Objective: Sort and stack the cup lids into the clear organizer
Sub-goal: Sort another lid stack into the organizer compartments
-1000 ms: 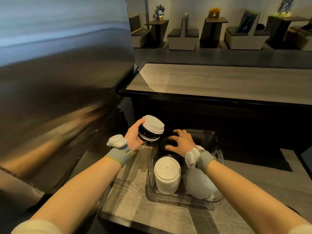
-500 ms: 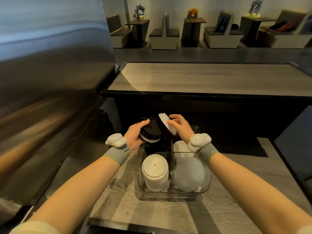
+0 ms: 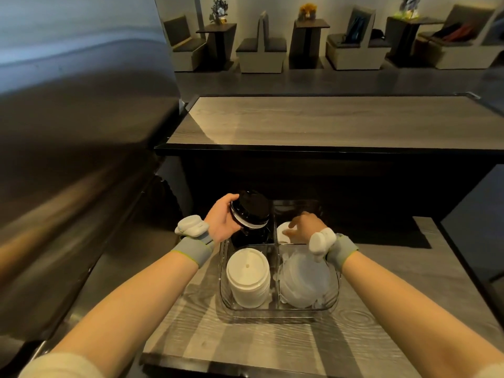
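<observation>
- The left hand [image 3: 222, 224] grips a short stack of black lids [image 3: 249, 211] with one white lid at its lower end; the thumb curls over the far edge and the fingers wrap the near side, so the hand is closed around the stack.
- That stack is tilted and sits above the far left compartment of the clear organizer [image 3: 278, 309], where more dark lids lie just below the fingers.
- The right hand [image 3: 304, 225] reaches down into the far right compartment, fingers bent and pointing down onto a white lid [image 3: 283, 230]. The fingertips touch the lid's top; whether they pinch it or only rest on it cannot be told.
- Nearer than the left fingers, in the near left compartment, stands a stack of white lids [image 3: 248, 276], upright.
- Nearer than the right fingers, in the near right compartment, lies a pile of clear lids [image 3: 304, 282], partly under the right wrist.
- Both wrists wear grey bands with a white device on each.
- The organizer rests on a grey wood-grain table [image 3: 381, 309].
</observation>
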### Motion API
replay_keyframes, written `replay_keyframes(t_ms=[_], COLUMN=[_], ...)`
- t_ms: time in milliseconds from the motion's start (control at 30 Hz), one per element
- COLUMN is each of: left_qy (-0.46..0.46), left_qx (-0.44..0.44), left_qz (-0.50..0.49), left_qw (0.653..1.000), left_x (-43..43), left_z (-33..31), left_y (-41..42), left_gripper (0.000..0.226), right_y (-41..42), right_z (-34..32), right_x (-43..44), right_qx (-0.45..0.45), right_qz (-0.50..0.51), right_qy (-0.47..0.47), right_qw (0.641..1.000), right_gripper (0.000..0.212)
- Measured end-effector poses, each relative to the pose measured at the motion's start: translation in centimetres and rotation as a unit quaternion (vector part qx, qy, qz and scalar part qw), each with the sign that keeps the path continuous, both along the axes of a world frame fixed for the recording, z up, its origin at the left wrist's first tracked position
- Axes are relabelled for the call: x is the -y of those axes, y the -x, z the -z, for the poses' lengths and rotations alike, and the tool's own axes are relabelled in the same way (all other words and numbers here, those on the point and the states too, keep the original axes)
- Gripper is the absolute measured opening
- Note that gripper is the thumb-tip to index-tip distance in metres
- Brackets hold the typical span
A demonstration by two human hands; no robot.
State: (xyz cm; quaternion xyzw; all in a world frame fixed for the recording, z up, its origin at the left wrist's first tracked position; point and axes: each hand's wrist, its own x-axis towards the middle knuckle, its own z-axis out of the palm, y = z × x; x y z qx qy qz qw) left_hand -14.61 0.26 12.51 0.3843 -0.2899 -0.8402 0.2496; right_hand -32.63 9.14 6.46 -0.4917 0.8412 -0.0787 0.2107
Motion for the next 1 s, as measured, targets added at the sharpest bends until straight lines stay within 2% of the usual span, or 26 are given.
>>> replay_keyframes(t_ms=[67, 133, 200, 267, 367, 467, 567, 800, 933, 967, 1000], left_qy=[0.001, 0.007, 0.016, 0.022, 0.021, 0.044, 0.108, 0.173, 0.177, 0.173, 0.163], left_qx=[0.011, 0.022, 0.030, 0.035, 0.033, 0.031, 0.053, 0.065, 0.070, 0.075, 0.082], left_qz=[-0.001, 0.004, 0.015, 0.026, 0.054, 0.077, 0.080, 0.070, 0.058, 0.045, 0.026], left_qw=[1.000, 1.000, 0.999, 0.999, 0.998, 0.996, 0.989, 0.980, 0.980, 0.981, 0.983], left_x=[-0.1, -0.4, -1.0, -1.3, -1.6, -2.1, -2.5, -2.1, -1.1, -0.6, 0.0], left_z=[0.1, 0.3, 0.3, 0.3, 0.0, -0.3, -0.2, -0.4, -0.4, -0.3, -0.3], left_y=[0.1, 0.4, 0.7, 0.9, 1.1, 0.9, 0.6, -0.3, -1.4, -1.7, -2.2], left_gripper=[0.031, 0.040, 0.042, 0.044, 0.044, 0.030, 0.019, 0.020, 0.017, 0.017, 0.017], right_y=[-0.6, -1.9, -3.3, -4.2, -4.5, -4.5, -4.6, -5.2, -5.0, -4.7, -4.4], right_z=[-1.2, -3.2, -4.5, -4.8, -4.8, -4.7, -4.7, -4.4, -4.5, -4.4, -4.2], right_x=[-0.2, -0.7, -1.1, -1.2, -1.2, -1.5, -1.6, -1.6, -1.3, -1.2, -1.0], right_qx=[0.071, 0.200, 0.274, 0.257, 0.240, 0.296, 0.344, 0.439, 0.567, 0.569, 0.550], right_qz=[0.044, 0.024, -0.040, -0.065, -0.020, 0.038, 0.065, 0.070, 0.123, 0.124, 0.119], right_qy=[0.139, 0.236, 0.229, 0.204, 0.215, 0.228, 0.233, 0.228, 0.234, 0.233, 0.233], right_qw=[0.987, 0.951, 0.933, 0.942, 0.947, 0.927, 0.907, 0.866, 0.780, 0.779, 0.793], right_gripper=[0.041, 0.039, 0.049, 0.064, 0.075, 0.067, 0.061, 0.047, 0.047, 0.046, 0.045])
